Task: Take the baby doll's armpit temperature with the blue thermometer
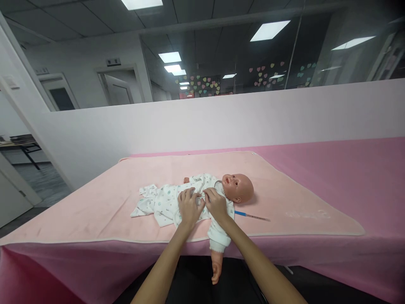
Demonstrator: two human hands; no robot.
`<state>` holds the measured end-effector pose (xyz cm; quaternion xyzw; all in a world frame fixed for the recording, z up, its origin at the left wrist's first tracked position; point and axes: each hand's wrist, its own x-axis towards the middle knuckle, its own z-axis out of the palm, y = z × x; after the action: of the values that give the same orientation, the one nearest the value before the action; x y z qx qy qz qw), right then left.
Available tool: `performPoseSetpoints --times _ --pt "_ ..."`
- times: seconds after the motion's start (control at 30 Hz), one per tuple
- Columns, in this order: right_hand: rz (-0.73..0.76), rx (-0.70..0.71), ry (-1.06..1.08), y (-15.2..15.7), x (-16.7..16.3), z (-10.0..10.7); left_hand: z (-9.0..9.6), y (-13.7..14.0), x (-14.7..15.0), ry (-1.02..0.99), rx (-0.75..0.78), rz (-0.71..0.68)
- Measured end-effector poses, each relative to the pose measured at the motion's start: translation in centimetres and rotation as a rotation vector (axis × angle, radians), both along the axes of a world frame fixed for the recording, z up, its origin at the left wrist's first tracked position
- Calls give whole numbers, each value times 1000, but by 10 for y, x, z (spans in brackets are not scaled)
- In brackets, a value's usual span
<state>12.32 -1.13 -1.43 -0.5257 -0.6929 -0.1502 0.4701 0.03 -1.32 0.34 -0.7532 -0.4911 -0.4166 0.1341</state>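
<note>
- Two bare hands are down on the baby doll (202, 180), the left hand (189, 207) at its belly, the right hand (216, 204) up by the collar, and there's a narrow strip of cloth between them!
- Here's the relation that counts: the doll's chest lies right under the fingertips, no reach needed, its long axis running roughly along the front edge of the surface, head (242, 188) toward the right corner, legs end toward the left.
- Right hand is the nearer one to the neck and head; left hand has the waist and the lower part of the printed garment (166, 204).
- Both sets of fingers are bent and resting on the garment, but pinching it or merely touching it? Can't tell from here.
- And look at the near arm (218, 240): out past the front edge of the peach blanket (104, 207), its hand hanging over the pink table cover (332, 181).
- Just beside the near shoulder, a thin blue-ended stick (249, 216) points toward the right corner; what it is, too slight to say.
- Hidden: the chest opening and any fastening, behind knuckles; most of the far arm, only its little hand (186, 180) peeping out; and any feet, lost in loose cloth.
</note>
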Motion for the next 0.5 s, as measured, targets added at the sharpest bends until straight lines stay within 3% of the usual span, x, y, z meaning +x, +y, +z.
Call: performPoseSetpoints --times 0.37,0.5 --pt "-51 11 70 -2 3 1 6 -15 -11 -94 -14 -37" --pt "-82 -17 -109 -7 2 6 0 -21 -29 -244 -100 26"
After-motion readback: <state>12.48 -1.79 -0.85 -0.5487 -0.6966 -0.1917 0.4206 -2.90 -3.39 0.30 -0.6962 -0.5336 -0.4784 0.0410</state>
